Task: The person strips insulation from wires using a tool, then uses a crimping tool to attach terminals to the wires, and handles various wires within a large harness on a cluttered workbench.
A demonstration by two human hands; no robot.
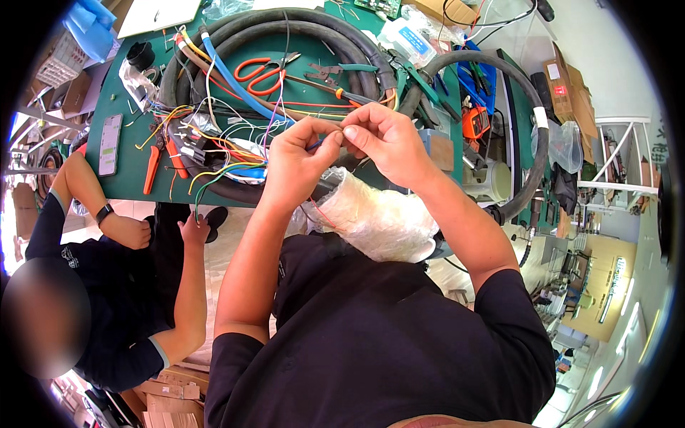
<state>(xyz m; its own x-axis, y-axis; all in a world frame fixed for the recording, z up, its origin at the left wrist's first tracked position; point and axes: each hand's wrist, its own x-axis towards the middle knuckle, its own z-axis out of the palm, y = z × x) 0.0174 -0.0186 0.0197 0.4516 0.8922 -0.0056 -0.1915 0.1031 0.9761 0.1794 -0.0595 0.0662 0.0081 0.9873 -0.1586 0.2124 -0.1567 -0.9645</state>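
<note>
Above the front edge of the green table, my left hand and my right hand meet fingertip to fingertip. Both are closed in a pinch on something too small to make out; a bit of blue shows by the left fingers. Just below my hands is a thick bundle wrapped in clear plastic film. Loose coloured wires spread on the table to the left of my left hand. Behind them lie orange-handled scissors and green-handled pliers.
A thick black cable lies coiled across the table, and another loop arches at the right. At the left sit a phone and orange-handled cutters. A co-worker beside me holds a hand near the dangling wires.
</note>
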